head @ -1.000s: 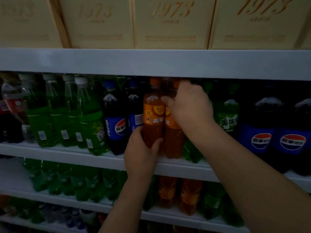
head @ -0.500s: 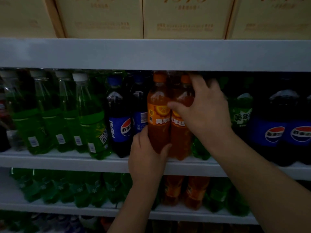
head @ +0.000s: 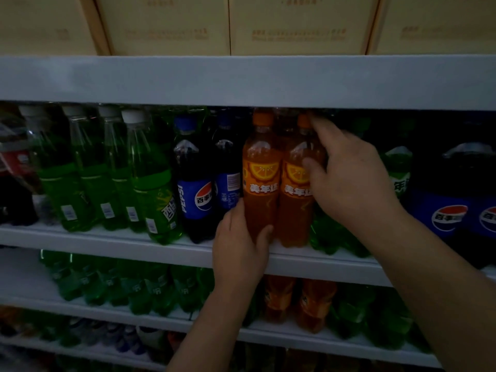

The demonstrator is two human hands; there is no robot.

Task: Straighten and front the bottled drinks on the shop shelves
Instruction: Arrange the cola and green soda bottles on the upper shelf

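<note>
1. Head view: the shelf (head: pixel 107 240) holds one row of drinks. There are green bottles (head: pixel 155 189) toward its left end, small Pepsi bottles (head: pixel 194 189) next, and big Pepsi bottles (head: pixel 445 210) at its right end.
2. The left orange bottle (head: pixel 261 189) and right orange bottle (head: pixel 295 197) stand upright and touching at the shelf's front edge, near its middle. Both labels face you.
3. Your right hand (head: pixel 349 178) grips the right orange bottle at the shoulder. The thumb lies across the front and the fingers (head: pixel 319 130) curl round behind, clamped on it.
4. Your left hand (head: pixel 239 253) holds the left orange bottle low down, thumb and fingers wrapped round it.
5. Step, by my judgement: you are fronting the orange pair, and it is close to done.
6. Next move calls for a small twist to square the labels. Set the bases flush with the front edge and let go gently so neither tips.
7. After that, the turned Pepsi bottle (head: pixel 228 183), just left of the orange pair, shows its barcode side. It likely needs rotating.
</note>
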